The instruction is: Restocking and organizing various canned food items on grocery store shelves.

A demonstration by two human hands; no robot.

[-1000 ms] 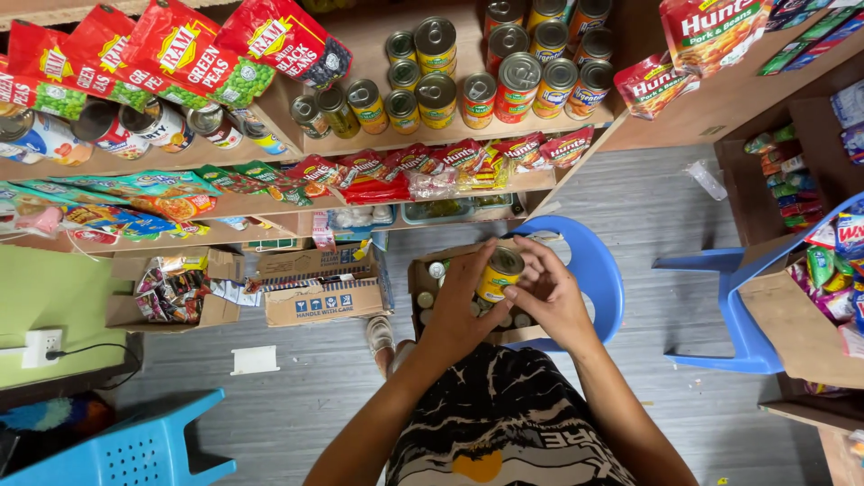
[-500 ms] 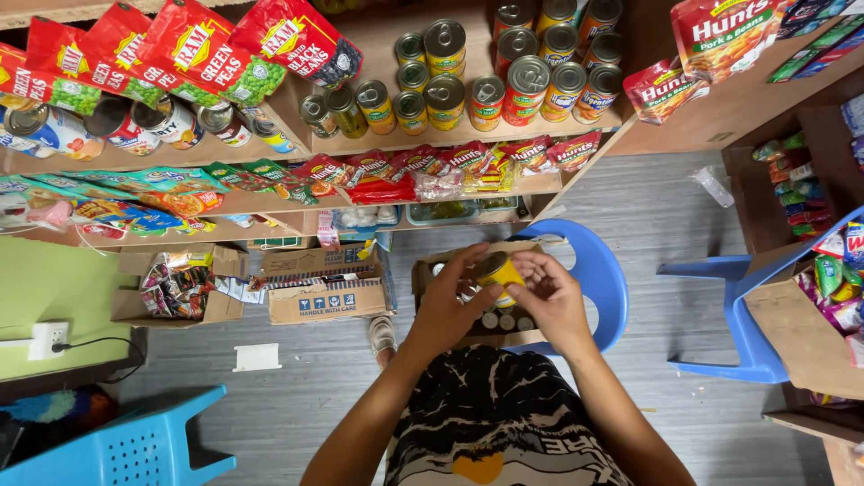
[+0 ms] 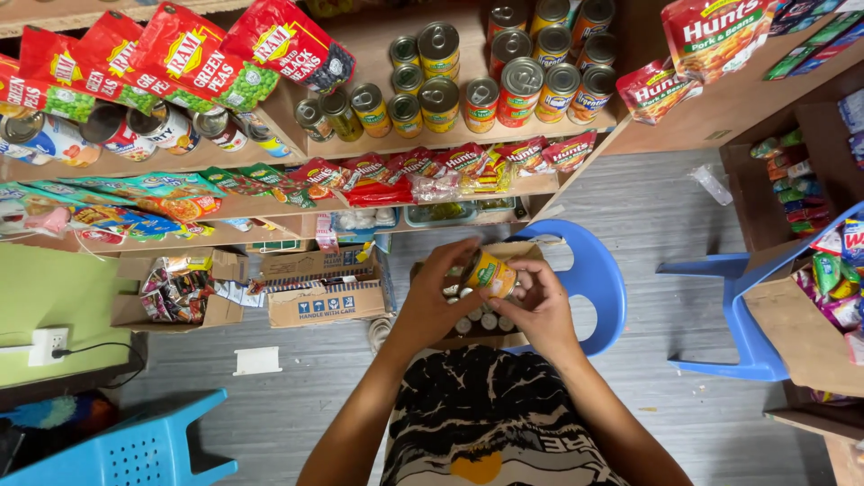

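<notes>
Head cam looks straight down at a small shop corner, so everything reads kind of upside down. Both hands are up in front of the chest on one small can [image 3: 490, 274] with a yellow label and a silver lid, tipped on its side. Left hand [image 3: 438, 301] is curled around the lid end, right hand [image 3: 535, 303] cups it from the other side, fingers closed on it. So the can is held in the air between them, right above an open cardboard box [image 3: 477, 317] with more round silver can tops inside. That box sits on a blue plastic chair [image 3: 596, 286].

Above the hands, the wooden shelf [image 3: 450, 144] has a bunch of upright tins [image 3: 504, 85], mostly red and yellow-green labels, stacked two high at the back. To the left of those, red pouches [image 3: 193, 49] with pictures of green and black peas lean in a row. The shelf edge below is hung with small red and yellow sachets [image 3: 432, 166], with green ones [image 3: 171, 193] further left.

On the floor to the left there's a flat cardboard carton [image 3: 326, 304] with a blue-and-white handling mark, and next to it an open box of shiny snack packs [image 3: 175, 288]. Far right, another blue chair [image 3: 720, 315] carries a carton of colourful packets [image 3: 832, 288]. Red pouches with a bean picture [image 3: 711, 36] sit at top right.
</notes>
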